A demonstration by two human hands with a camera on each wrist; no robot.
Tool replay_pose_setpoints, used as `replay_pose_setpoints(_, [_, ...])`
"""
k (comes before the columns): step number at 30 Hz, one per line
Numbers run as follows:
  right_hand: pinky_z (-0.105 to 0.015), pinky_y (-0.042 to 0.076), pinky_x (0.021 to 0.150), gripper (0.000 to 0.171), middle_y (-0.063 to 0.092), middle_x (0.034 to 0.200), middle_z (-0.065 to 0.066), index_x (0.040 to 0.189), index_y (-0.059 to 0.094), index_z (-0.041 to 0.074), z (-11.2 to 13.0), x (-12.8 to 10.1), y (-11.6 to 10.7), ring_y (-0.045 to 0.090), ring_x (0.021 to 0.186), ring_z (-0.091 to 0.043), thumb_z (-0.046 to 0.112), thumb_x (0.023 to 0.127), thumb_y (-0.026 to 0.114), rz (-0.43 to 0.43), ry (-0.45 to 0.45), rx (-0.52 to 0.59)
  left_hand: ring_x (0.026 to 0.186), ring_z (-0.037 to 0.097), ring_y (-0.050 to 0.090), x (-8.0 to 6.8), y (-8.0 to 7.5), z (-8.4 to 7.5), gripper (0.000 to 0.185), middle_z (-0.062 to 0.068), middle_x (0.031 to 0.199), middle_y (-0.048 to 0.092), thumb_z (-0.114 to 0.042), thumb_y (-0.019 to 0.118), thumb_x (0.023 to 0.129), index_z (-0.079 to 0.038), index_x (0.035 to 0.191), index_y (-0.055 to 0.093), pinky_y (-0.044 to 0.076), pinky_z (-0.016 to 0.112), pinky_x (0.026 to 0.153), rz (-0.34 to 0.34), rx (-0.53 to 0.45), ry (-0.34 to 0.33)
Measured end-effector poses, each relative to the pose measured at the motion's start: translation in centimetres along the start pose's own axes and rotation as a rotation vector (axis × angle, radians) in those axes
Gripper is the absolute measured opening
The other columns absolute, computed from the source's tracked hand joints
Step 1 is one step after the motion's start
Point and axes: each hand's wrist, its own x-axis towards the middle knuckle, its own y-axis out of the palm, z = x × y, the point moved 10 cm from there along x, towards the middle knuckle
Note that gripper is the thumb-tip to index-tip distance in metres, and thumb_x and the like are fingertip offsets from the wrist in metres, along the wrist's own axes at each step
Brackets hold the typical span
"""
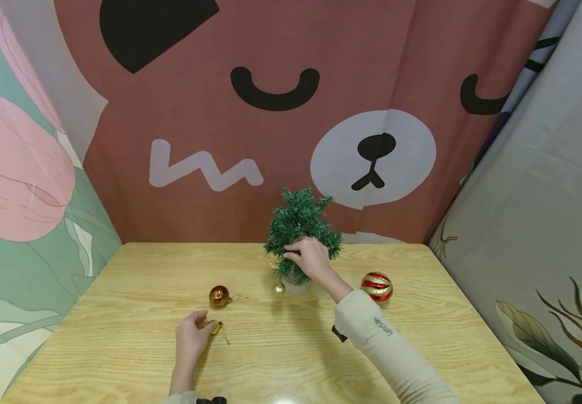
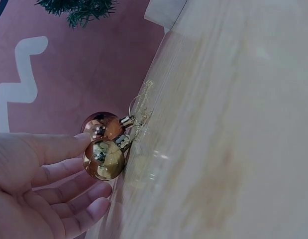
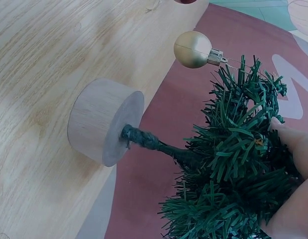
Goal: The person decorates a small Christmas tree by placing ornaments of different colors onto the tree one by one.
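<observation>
2 hands are out: the right hand (image 1: 313,259) is at the tree (image 1: 301,210), its fingertips among the front branches, though whether they pinch a twig I cannot tell. The tree stands upright on its base (image 3: 94,122), long axis vertical, tip up. Left of the tree and nearer the person, the left hand (image 1: 190,339) pinches the gold ball (image 2: 105,163) at its thumb tip, cap and loop pointing away from the palm. The orange ball (image 1: 218,295), left of the tree, points its cap treeward. 1 pale ball (image 3: 192,50) hangs at the tree's lower left; the striped ball (image 1: 378,287) lies right of it.
</observation>
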Motion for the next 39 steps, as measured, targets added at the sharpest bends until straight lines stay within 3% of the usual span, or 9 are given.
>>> replay_pose_setpoints(4, [-0.019, 0.023, 0.036, 0.024, 0.065, 0.095, 0.0, 0.101, 0.07, 0.019, -0.1, 0.0, 0.0, 0.054, 0.067, -0.016, 0.031, 0.08, 0.065, 0.011, 0.012, 0.001, 0.086, 0.04, 0.056, 0.0, 0.1, 0.2, 0.033, 0.03, 0.094, 0.059, -0.004, 0.066, 0.079, 0.017, 0.102, 0.055, 0.048, 0.044, 0.072, 0.014, 0.017, -0.016])
replay_pose_setpoints(11, [-0.019, 0.023, 0.035, 0.025, 0.065, 0.095, 0.0, 0.101, 0.07, 0.02, 0.0, 0.0, 0.0, 0.054, 0.067, -0.016, 0.032, 0.08, 0.064, 0.013, 0.014, -0.002, 0.069, 0.026, 0.056, -0.1, 0.2, 0.8, 0.029, 0.019, 0.078, 0.061, -0.003, 0.067, 0.077, 0.017, 0.096, 0.058, 0.046, 0.031, 0.055, 0.042, 0.001, -0.044])
replay_pose_setpoints(18, [-0.019, 0.023, 0.035, 0.025, 0.064, 0.095, -0.001, 0.101, 0.07, 0.019, 0.1, 0.0, 0.0, 0.055, 0.068, -0.016, 0.031, 0.08, 0.064, 0.011, 0.004, 0.006, 0.075, 0.03, 0.058, -0.1, -0.3, 1.1, 0.025, 0.023, 0.085, 0.062, -0.001, 0.067, 0.077, 0.015, 0.096, 0.06, 0.049, 0.035, 0.061, -0.017, -0.006, -0.058])
replay_pose_setpoints(24, [-0.019, 0.024, 0.035, 0.024, 0.064, 0.094, -0.002, 0.101, 0.07, 0.018, 0.1, -0.1, 0.0, 0.055, 0.069, -0.016, 0.029, 0.08, 0.065, 0.009, 0.001, 0.017, 0.078, 0.031, 0.06, -0.3, -0.2, 1.2, 0.026, 0.025, 0.091, 0.062, 0.001, 0.066, 0.077, 0.014, 0.098, 0.06, 0.05, 0.029, 0.061, -0.06, -0.092, -0.076])
replay_pose_setpoints(31, [-0.019, 0.031, 0.035, 0.024, 0.064, 0.096, -0.003, 0.1, 0.07, 0.016, 0.1, -0.2, 0.0, 0.058, 0.076, -0.019, 0.028, 0.08, 0.065, 0.007, -0.016, 0.011, 0.085, 0.029, 0.06, -0.2, 0.7, 1.6, 0.027, 0.025, 0.097, 0.061, 0.0, 0.065, 0.079, 0.013, 0.102, 0.06, 0.049, 0.019, 0.062, -0.038, -0.244, -0.131])
replay_pose_setpoints(39, [-0.019, 0.033, 0.036, 0.023, 0.064, 0.096, -0.002, 0.1, 0.07, 0.016, 0.1, -0.2, 0.1, 0.058, 0.078, -0.019, 0.028, 0.081, 0.064, 0.019, -0.009, 0.027, 0.085, 0.028, 0.06, -0.2, 0.8, 0.2, 0.029, 0.026, 0.099, 0.06, -0.003, 0.065, 0.081, 0.013, 0.104, 0.059, 0.048, 0.017, 0.061, -0.03, -0.29, -0.122])
